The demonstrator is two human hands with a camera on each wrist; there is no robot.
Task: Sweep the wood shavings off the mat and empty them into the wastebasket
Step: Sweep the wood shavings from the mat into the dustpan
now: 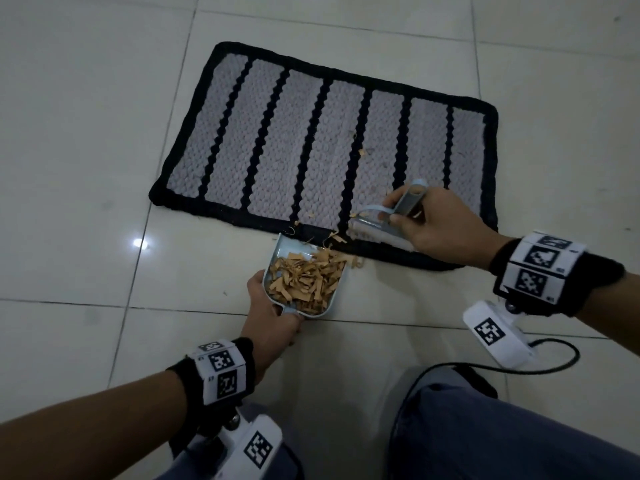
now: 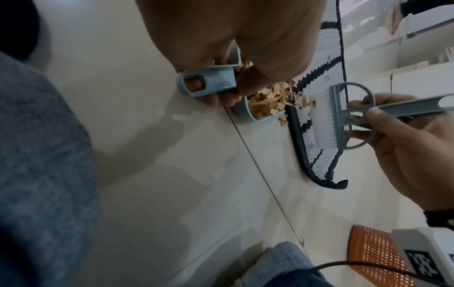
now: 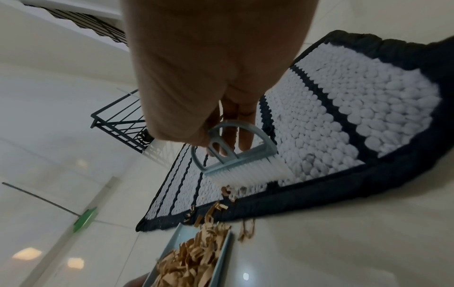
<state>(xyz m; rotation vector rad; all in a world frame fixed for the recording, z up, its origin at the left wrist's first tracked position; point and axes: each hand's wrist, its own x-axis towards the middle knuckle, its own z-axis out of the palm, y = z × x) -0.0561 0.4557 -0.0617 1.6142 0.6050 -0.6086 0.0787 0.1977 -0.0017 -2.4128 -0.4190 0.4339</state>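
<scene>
A grey mat (image 1: 311,143) with black stripes and border lies on the tiled floor. My left hand (image 1: 266,299) grips the handle of a light blue dustpan (image 1: 284,251), whose lip meets the mat's near edge. The pan holds a heap of tan wood shavings (image 1: 304,278). My right hand (image 1: 408,216) holds a light blue hand brush (image 1: 377,223), its white bristles (image 3: 245,174) on the mat just right of the pan. A few shavings (image 1: 362,152) lie on the mat, and others (image 3: 247,227) on the floor beside the pan. An orange mesh wastebasket (image 2: 376,254) stands behind my right wrist.
My knees in blue jeans (image 1: 485,427) are close below the hands. A black cable (image 1: 554,358) runs from the right wrist camera across the floor. A black metal rack (image 3: 117,124) stands beyond the mat's far left end. White shelving (image 2: 417,48) shows at the far side.
</scene>
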